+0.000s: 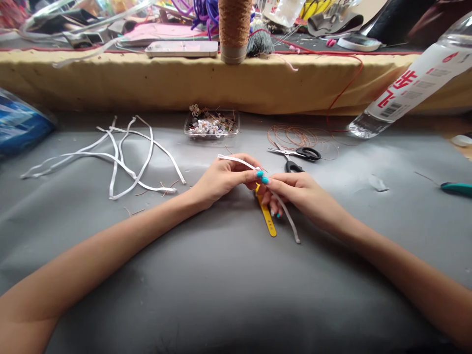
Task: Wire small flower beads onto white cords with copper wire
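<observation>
Near the middle of the grey mat, my left hand (230,179) and my right hand (300,191) meet, thumbs almost touching. Both pinch a white cord (285,210) between thumb and fingers. One end sticks out past my left hand, and the other hangs down below my right fingers. Under the hands lies a yellow strip (270,223) with small dark print, its upper part hidden by my fingers. Just behind my right hand rest black-handled scissors (308,154), blades apart. More white cords (118,162) lie loosely crossed to the left.
A clear tray (212,133) of small beads and flower pieces stands behind the hands. Coiled copper wire (295,135) lies by the scissors. A water bottle (409,83) leans at the right, near a green-handled tool (457,189). Along the back, a raised ledge (147,81) carries a thread spool (235,29).
</observation>
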